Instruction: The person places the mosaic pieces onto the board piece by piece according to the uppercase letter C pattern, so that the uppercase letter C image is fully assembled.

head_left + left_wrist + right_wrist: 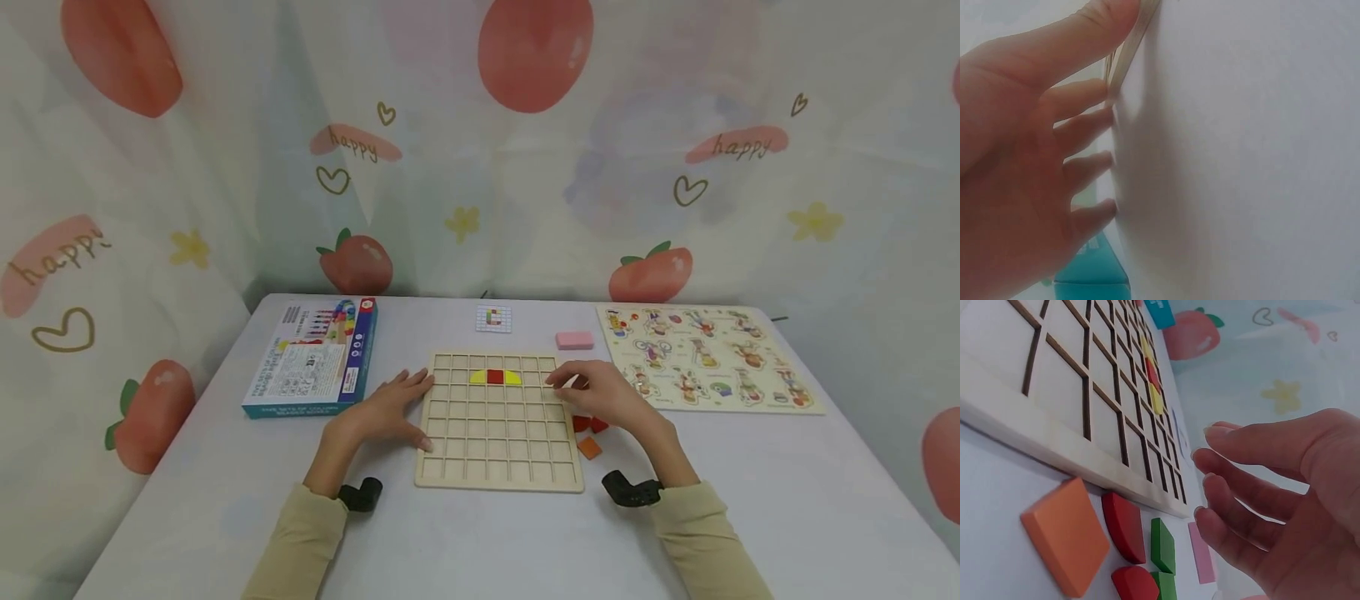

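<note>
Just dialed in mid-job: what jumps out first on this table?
The wooden grid board at the table's centre, with yellow and red pieces in its second row. The left hand rests against its left edge; the right hand hovers open at its right edge, above loose orange, red and green blocks.

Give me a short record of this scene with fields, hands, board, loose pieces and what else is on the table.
left hand: flat, fingers straight, resting against the board's left edge
right hand: open, over the board's right edge, holding nothing
board: wooden grid, flat on the table
pieces in board: yellow, red, yellow, in one row near the top
loose pieces: orange, red and green, beside the board's right edge
other things: box at left, animal puzzle at right, pink block, card
</note>
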The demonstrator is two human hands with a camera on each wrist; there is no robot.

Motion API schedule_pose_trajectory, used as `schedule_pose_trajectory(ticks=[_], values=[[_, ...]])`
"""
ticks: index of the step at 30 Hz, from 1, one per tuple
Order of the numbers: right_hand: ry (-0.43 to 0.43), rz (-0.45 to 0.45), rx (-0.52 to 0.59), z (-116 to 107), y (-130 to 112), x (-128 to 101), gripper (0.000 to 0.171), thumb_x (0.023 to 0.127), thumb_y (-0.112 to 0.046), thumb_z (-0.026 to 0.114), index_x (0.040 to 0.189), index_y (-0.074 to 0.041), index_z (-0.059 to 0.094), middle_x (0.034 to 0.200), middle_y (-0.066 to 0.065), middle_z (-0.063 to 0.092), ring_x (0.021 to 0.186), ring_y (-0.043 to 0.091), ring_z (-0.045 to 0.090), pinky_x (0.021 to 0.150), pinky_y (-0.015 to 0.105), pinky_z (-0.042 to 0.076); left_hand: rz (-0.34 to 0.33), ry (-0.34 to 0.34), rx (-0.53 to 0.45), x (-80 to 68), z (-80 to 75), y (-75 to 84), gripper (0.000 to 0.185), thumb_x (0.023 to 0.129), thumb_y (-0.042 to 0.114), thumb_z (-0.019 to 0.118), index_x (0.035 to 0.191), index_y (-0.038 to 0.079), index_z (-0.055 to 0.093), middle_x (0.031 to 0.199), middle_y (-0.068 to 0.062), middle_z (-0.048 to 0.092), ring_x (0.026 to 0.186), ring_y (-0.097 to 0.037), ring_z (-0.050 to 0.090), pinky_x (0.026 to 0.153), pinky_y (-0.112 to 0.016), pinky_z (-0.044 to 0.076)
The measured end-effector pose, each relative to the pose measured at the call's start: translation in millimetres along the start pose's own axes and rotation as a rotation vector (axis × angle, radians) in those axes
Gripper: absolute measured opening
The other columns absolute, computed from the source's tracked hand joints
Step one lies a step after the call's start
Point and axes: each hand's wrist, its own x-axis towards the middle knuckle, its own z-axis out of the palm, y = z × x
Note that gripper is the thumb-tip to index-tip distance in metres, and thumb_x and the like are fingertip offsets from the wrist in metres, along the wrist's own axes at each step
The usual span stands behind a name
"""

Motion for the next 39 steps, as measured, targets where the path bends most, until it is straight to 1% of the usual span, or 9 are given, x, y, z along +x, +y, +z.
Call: schedule_pose_trajectory(ticks=[6, 10, 13, 17, 22, 26, 32, 35, 39], values=[[0.016, 0.033, -0.02, -3.5, 15.6, -1.0, 0.016, 0.097, -0.013, 0.069, 0.111, -0.01, 0.076, 0.104, 0.008, 0.075, 0.082, 0.017, 0.065, 0.07, 0.03, 0.054, 0.0, -0.002, -0.004, -1.9, -1.5, 2.2, 0.106, 0.078, 0.035, 0.09, 0.162, 0.011, 0.031, 0.172, -0.009, 0.019, 0.16, -0.038, 0.006, 0.129, -0.06, 0.008], [0.028, 0.069, -0.027, -5.0, 25.2, -1.4, 0.016, 0.096, -0.013, 0.07, 0.11, -0.01, 0.076, 0.104, 0.008, 0.074, 0.083, 0.018, 0.065, 0.072, 0.031, 0.054, 0.001, -0.004, -0.01, -2.9, -2.3, 3.1, 0.106, 0.078, 0.034, 0.09, 0.162, 0.009, 0.031, 0.172, -0.011, 0.019, 0.16, -0.039, 0.006, 0.128, -0.061, 0.008], [0.031, 0.083, -0.025, -5.7, 29.4, -0.9, 0.016, 0.095, -0.013, 0.071, 0.109, -0.009, 0.076, 0.103, 0.009, 0.074, 0.083, 0.018, 0.065, 0.072, 0.031, 0.053, -0.008, -0.002, -0.012, -3.2, -2.2, 2.9, 0.106, 0.078, 0.034, 0.09, 0.162, 0.01, 0.031, 0.172, -0.011, 0.019, 0.16, -0.039, 0.006, 0.128, -0.061, 0.008], [0.033, 0.11, -0.022, -5.6, 33.4, -0.9, 0.017, 0.094, -0.015, 0.073, 0.11, -0.008, 0.075, 0.102, 0.009, 0.073, 0.082, 0.019, 0.063, 0.069, 0.029, 0.052, -0.01, -0.001, -0.019, -3.7, -1.8, 2.4, 0.106, 0.078, 0.034, 0.09, 0.162, 0.01, 0.031, 0.172, -0.011, 0.018, 0.16, -0.04, 0.005, 0.128, -0.062, 0.008], [0.034, 0.15, -0.022, -6.3, 36.4, -3.1, 0.02, 0.094, -0.016, 0.074, 0.111, -0.007, 0.074, 0.103, 0.01, 0.073, 0.084, 0.02, 0.062, 0.069, 0.029, 0.052, -0.005, -0.01, -0.011, -1.7, -0.2, 1.0, 0.107, 0.078, 0.036, 0.09, 0.163, 0.011, 0.03, 0.173, -0.01, 0.018, 0.16, -0.039, 0.004, 0.128, -0.061, 0.007], [0.02, 0.161, -0.038, -7.1, 36.9, -4.1, 0.024, 0.092, -0.015, 0.076, 0.113, -0.004, 0.073, 0.106, 0.012, 0.072, 0.087, 0.021, 0.062, 0.07, 0.03, 0.053, -0.009, -0.007, -0.011, 1.9, 2.1, -2.5, 0.109, 0.076, 0.039, 0.091, 0.163, 0.015, 0.029, 0.173, -0.006, 0.017, 0.161, -0.035, 0.003, 0.129, -0.059, 0.006], [0.003, 0.2, -0.067, -5.8, 35.4, -3.2, 0.023, 0.089, -0.013, 0.078, 0.109, -0.003, 0.073, 0.1, 0.01, 0.07, 0.087, 0.022, 0.061, 0.073, 0.031, 0.053, -0.018, 0.005, -0.018, 5.8, 5.2, -8.1, 0.108, 0.076, 0.037, 0.091, 0.163, 0.018, 0.03, 0.173, -0.003, 0.017, 0.162, -0.033, 0.002, 0.129, -0.059, 0.007], [-0.001, 0.198, -0.082, -4.5, 34.9, -2.3, 0.021, 0.089, -0.012, 0.078, 0.107, -0.002, 0.073, 0.099, 0.009, 0.069, 0.086, 0.021, 0.061, 0.073, 0.031, 0.052, -0.011, 0.004, -0.011, 5.1, 4.9, -7.1, 0.107, 0.077, 0.035, 0.09, 0.163, 0.017, 0.029, 0.173, -0.004, 0.017, 0.161, -0.035, 0.003, 0.128, -0.061, 0.007], [-0.011, 0.192, -0.074, -3.2, 34.9, -1.6, 0.022, 0.088, -0.013, 0.079, 0.106, -0.003, 0.069, 0.097, 0.008, 0.069, 0.086, 0.021, 0.06, 0.072, 0.03, 0.051, -0.006, -0.003, -0.017, 0.7, 1.1, -0.3, 0.107, 0.077, 0.034, 0.09, 0.163, 0.012, 0.03, 0.173, -0.009, 0.018, 0.161, -0.038, 0.004, 0.128, -0.062, 0.008]])
